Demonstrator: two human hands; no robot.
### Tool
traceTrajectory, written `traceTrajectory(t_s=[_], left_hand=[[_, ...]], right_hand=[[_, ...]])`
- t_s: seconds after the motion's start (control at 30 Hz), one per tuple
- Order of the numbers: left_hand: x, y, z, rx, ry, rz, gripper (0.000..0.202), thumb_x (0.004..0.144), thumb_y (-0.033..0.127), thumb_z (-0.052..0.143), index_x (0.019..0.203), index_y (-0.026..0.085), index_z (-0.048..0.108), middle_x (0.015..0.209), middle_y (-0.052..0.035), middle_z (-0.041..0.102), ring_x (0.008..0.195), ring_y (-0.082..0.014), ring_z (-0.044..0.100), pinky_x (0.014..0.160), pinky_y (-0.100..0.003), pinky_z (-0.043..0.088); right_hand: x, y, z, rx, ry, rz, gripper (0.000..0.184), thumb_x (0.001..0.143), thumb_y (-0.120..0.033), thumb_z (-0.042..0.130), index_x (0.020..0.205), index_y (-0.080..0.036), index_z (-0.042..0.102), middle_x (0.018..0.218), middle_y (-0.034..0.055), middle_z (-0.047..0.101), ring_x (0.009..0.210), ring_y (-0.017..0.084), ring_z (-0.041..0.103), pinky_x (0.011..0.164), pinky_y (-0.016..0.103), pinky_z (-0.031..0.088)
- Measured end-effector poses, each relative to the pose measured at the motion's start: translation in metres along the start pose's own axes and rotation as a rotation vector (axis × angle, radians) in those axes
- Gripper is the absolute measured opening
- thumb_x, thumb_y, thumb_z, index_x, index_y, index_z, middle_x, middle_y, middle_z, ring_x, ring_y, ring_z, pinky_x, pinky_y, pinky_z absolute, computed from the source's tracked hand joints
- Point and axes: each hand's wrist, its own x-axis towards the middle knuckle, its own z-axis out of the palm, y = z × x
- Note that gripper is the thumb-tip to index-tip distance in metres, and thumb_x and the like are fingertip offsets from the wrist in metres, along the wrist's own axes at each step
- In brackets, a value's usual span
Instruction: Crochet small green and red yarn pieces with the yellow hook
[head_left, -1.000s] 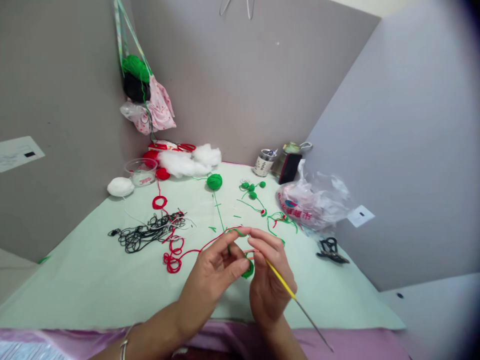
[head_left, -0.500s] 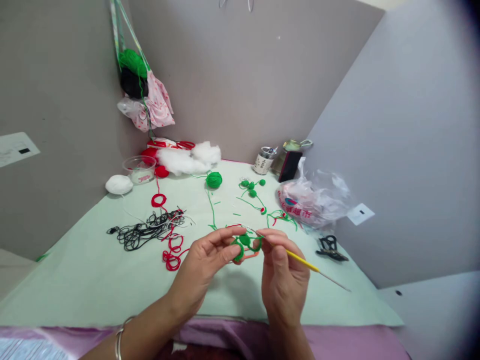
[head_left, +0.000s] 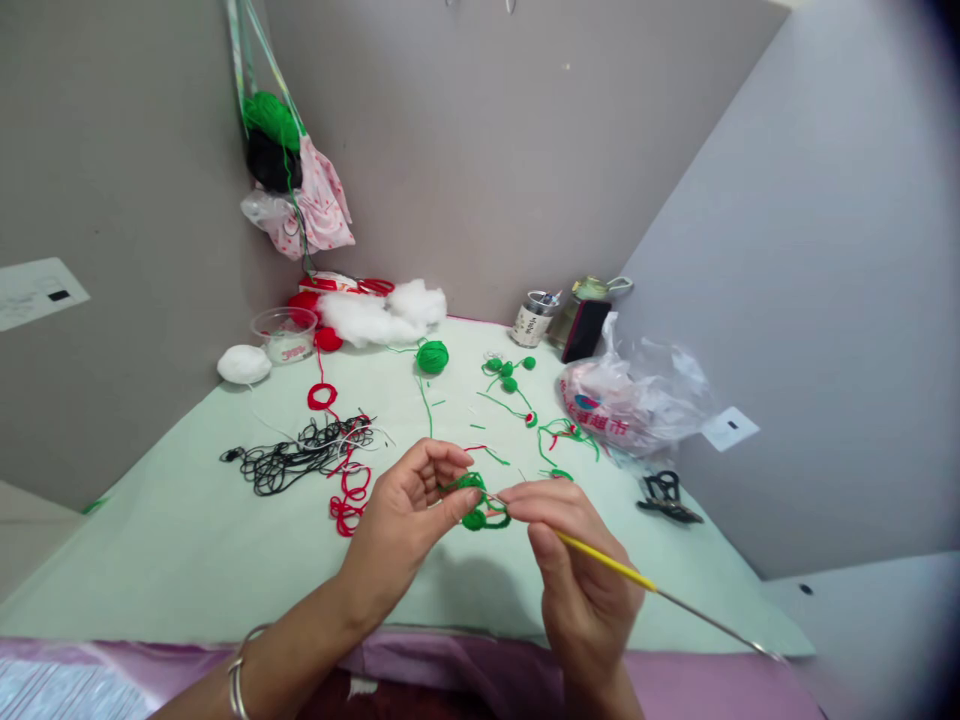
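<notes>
My left hand (head_left: 409, 515) pinches a small green crochet piece (head_left: 475, 506) with loops of green yarn, held above the pale green table (head_left: 165, 540). My right hand (head_left: 581, 570) grips a yellow-handled crochet hook (head_left: 637, 578) whose tip meets the green piece; the metal end points down to the right. Red yarn (head_left: 346, 492) trails from the work across the table to the left.
A black yarn tangle (head_left: 296, 458) lies left, a green yarn ball (head_left: 433, 356) and small green pieces (head_left: 510, 375) farther back. White stuffing (head_left: 379, 312), a clear bowl (head_left: 285, 335), a tin (head_left: 531, 320), a plastic bag (head_left: 626, 400) and black scissors (head_left: 664, 497) ring the table.
Both hands dropped slightly toward me. The hook swung so its metal end points lower right, and the green piece shifted between my fingers.
</notes>
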Motion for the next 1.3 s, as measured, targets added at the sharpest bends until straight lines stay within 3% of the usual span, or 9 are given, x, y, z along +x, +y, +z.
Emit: traceTrajectory(t_s=[0.3, 0.6, 0.87, 1.0, 1.17, 1.3], left_hand=[[0.000, -0.003, 0.000, 0.084, -0.028, 0.051, 0.023, 0.079, 0.028, 0.084, 0.099, 0.020, 0.075, 0.091, -0.0031, 0.074, 0.087, -0.0175, 0.066, 0.081, -0.029, 0.054], [0.000, -0.006, -0.001, 0.173, -0.005, 0.142, 0.014, 0.081, 0.023, 0.079, 0.095, 0.022, 0.078, 0.088, -0.0011, 0.077, 0.084, -0.0164, 0.070, 0.078, -0.027, 0.056], [-0.004, -0.020, 0.001, 0.356, 0.037, 0.393, 0.019, 0.084, 0.011, 0.073, 0.093, 0.025, 0.082, 0.082, 0.0013, 0.074, 0.078, -0.0138, 0.068, 0.073, -0.024, 0.054], [-0.005, -0.025, 0.004, 0.306, 0.048, 0.370, 0.023, 0.085, 0.010, 0.072, 0.100, 0.026, 0.081, 0.083, 0.0017, 0.070, 0.080, -0.0131, 0.068, 0.075, -0.023, 0.054], [-0.007, -0.030, 0.008, 0.255, 0.055, 0.324, 0.023, 0.091, 0.013, 0.067, 0.105, 0.027, 0.078, 0.094, 0.0004, 0.068, 0.090, -0.0135, 0.067, 0.083, -0.024, 0.054], [-0.009, -0.034, 0.008, 0.281, 0.066, 0.346, 0.029, 0.092, 0.009, 0.063, 0.110, 0.028, 0.075, 0.093, 0.0013, 0.064, 0.085, -0.0124, 0.063, 0.080, -0.023, 0.053]], right_hand=[[0.002, 0.000, 0.001, -0.134, -0.033, -0.096, 0.028, 0.098, -0.004, 0.056, 0.112, -0.023, 0.072, 0.100, 0.0060, 0.077, 0.093, 0.020, 0.073, 0.080, 0.035, 0.059], [0.004, -0.003, -0.001, -0.143, -0.060, -0.088, 0.026, 0.099, -0.002, 0.055, 0.108, -0.021, 0.071, 0.098, 0.0045, 0.076, 0.093, 0.016, 0.072, 0.082, 0.029, 0.057], [0.007, -0.006, -0.004, -0.186, -0.137, -0.131, 0.026, 0.096, 0.002, 0.058, 0.105, -0.019, 0.071, 0.094, 0.0054, 0.074, 0.085, 0.016, 0.070, 0.073, 0.027, 0.058], [-0.002, 0.003, 0.004, -0.185, -0.085, -0.205, 0.032, 0.094, 0.005, 0.059, 0.111, -0.018, 0.071, 0.097, 0.0075, 0.075, 0.087, 0.017, 0.070, 0.072, 0.029, 0.059], [-0.021, 0.016, 0.025, -0.232, 0.090, -0.264, 0.037, 0.093, 0.005, 0.060, 0.116, -0.021, 0.073, 0.104, 0.0094, 0.076, 0.093, 0.021, 0.073, 0.079, 0.036, 0.061], [-0.016, 0.016, 0.023, -0.138, 0.095, -0.178, 0.031, 0.095, 0.000, 0.059, 0.109, -0.022, 0.075, 0.098, 0.0071, 0.077, 0.089, 0.019, 0.074, 0.075, 0.032, 0.062]])
